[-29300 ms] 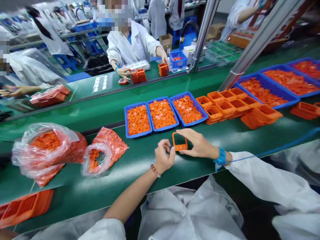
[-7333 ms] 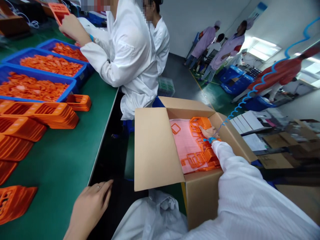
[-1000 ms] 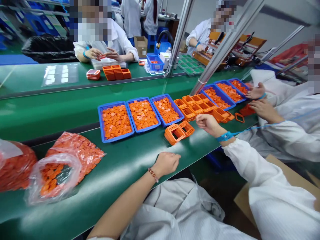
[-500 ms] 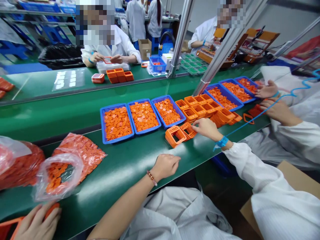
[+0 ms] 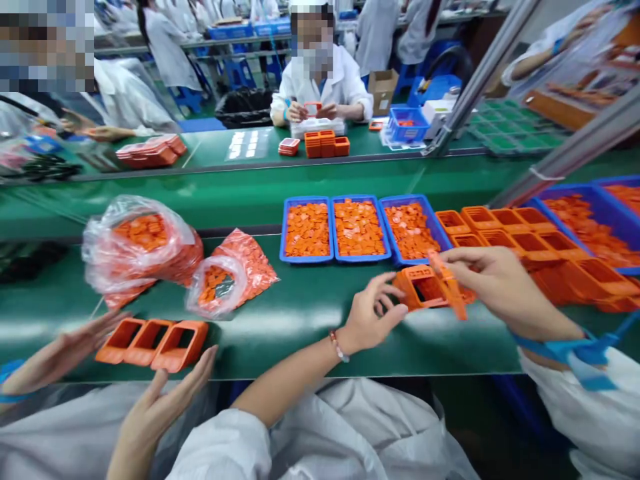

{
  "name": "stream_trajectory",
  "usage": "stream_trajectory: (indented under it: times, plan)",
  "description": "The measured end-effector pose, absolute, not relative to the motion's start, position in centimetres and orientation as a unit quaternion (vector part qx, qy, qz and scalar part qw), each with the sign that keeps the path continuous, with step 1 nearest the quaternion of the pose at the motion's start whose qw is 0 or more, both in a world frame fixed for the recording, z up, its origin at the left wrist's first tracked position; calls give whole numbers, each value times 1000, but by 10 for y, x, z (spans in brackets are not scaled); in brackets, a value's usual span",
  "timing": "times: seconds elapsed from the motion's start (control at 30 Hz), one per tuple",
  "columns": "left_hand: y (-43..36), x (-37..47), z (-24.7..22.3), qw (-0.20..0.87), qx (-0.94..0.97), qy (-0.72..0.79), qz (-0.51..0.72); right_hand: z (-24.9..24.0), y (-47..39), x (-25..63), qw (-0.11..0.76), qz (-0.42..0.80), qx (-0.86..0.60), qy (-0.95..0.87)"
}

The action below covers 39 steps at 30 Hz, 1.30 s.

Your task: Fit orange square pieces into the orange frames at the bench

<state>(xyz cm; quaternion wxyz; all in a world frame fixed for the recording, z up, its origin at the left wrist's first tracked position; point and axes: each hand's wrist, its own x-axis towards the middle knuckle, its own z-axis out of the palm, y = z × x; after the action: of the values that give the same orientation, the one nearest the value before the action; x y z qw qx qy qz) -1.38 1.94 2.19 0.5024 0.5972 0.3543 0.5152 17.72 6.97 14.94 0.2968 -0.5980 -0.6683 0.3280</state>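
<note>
My right hand (image 5: 500, 287) pinches an orange plastic frame (image 5: 449, 287), held tilted above the green bench (image 5: 300, 333) and slightly blurred. Just left of it stands a stack of orange square frames (image 5: 415, 285) with open centres. The fingers of my left hand (image 5: 373, 310) are apart and curved, their tips at the left side of this stack; whether they touch it I cannot tell. Behind the stack are three blue trays (image 5: 306, 260) filled with small orange pieces. More stacked orange frames (image 5: 530, 240) stand to the right, beyond my right hand.
On the left, a co-worker's two hands (image 5: 160, 407) flank three stacks of orange frames (image 5: 150, 343). Plastic bags of orange pieces (image 5: 145, 247) lie behind them. A metal post (image 5: 565, 147) rises at the right. Across the bench, a person (image 5: 320, 87) handles an orange frame.
The view has swung left. My right hand has lifted a frame from beside the stack. My left hand has opened from its closed pose and moved up to the stack.
</note>
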Motion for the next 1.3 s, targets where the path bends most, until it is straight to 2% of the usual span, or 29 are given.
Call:
stream_trajectory:
  times: [0.1,0.2,0.3,0.47,0.67,0.87,1.0,1.17,1.3]
  plan:
    - [33,-28,41,639,478,294,526,144,76,128,285,420,-513,-692]
    - [37,-44,52,667,408,308,542,134,79,88,282,505,-439,-687]
    - [32,-57,57,648,361,346,575,124,79,65,271,579,-397,-659]
    - [28,-77,58,612,296,412,606,111,86,72,325,539,-420,-654]
    - [36,-84,56,565,267,457,633,100,78,96,287,559,-407,-663]
    - [38,-74,54,557,293,477,613,98,63,99,351,596,-426,-583]
    - [34,-72,49,539,314,491,608,103,50,101,347,571,-424,-612]
    - [3,-88,28,488,343,591,543,99,25,92,327,517,-387,-690]
    - [-32,-105,9,425,409,681,434,74,16,60,270,550,-336,-716]
